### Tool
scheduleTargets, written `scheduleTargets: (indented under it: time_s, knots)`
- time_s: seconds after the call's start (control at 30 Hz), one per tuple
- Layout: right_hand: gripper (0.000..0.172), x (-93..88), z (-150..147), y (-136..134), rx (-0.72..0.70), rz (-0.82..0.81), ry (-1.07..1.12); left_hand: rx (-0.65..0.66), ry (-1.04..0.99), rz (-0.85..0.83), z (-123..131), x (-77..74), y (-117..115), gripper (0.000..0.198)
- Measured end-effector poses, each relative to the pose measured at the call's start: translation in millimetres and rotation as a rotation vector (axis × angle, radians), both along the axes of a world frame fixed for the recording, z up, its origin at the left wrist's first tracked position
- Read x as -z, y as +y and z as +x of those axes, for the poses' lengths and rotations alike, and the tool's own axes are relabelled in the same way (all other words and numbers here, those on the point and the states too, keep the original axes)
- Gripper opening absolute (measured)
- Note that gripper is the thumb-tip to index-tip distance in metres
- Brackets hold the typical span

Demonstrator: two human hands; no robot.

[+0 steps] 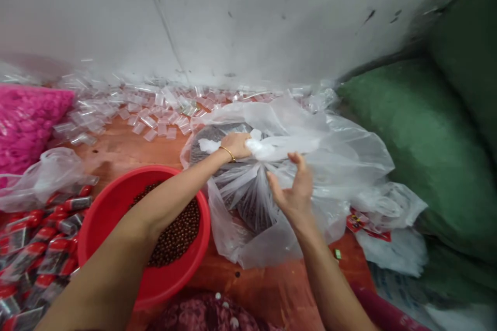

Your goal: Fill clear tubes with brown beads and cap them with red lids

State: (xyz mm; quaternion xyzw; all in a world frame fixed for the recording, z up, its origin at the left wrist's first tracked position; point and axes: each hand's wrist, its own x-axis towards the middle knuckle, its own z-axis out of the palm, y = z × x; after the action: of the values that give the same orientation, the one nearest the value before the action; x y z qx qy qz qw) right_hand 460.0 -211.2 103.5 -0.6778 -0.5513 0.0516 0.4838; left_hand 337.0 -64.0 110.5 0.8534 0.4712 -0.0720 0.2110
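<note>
A large clear plastic bag point(252, 196) lies in front of me, its neck gathered and twisted, with small dark contents showing through the film. My left hand point(236, 146), with a gold bangle at the wrist, is closed around the white twisted plastic at the bag's neck. Just to the right, my right hand point(293, 189) is held over the bag with thumb and fingers apart, holding nothing. Under my left forearm stands a red basin point(143, 295) with many small round brown balls point(180, 230) in it; the forearm hides part of them.
Clear plastic containers point(155, 114) lie scattered along the wall. Red-capped containers point(50, 253) are heaped at lower left, below a bag of pink pieces point(27, 124). A big green sack point(407, 139) stands at the right, near crumpled plastic point(396, 248).
</note>
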Motion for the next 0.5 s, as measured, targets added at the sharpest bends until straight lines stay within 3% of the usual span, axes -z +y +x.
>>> scheduleTargets:
  time_s: [0.1, 0.2, 0.37, 0.5]
  knots:
    - [0.024, 5.6, -4.2, 12.7, -0.016, -0.115, -0.654, 0.081, 0.038, 0.010, 2.5, -12.6, 0.9, 0.031]
    - [0.021, 14.4, 1.6, 35.4, -0.108, -0.364, -0.937, 0.096, 0.050, 0.071, 5.1, -21.6, -10.9, 0.028]
    - [0.021, 24.2, 6.3, 65.6, -0.248, -0.730, -0.940, 0.225, -0.107, 0.386, 15.4, -10.2, -54.2, 0.030]
    - [0.026, 14.2, -0.1, 67.4, -0.192, -0.872, -0.859, 0.077, -0.139, 0.338, 19.6, 6.3, -61.6, 0.034]
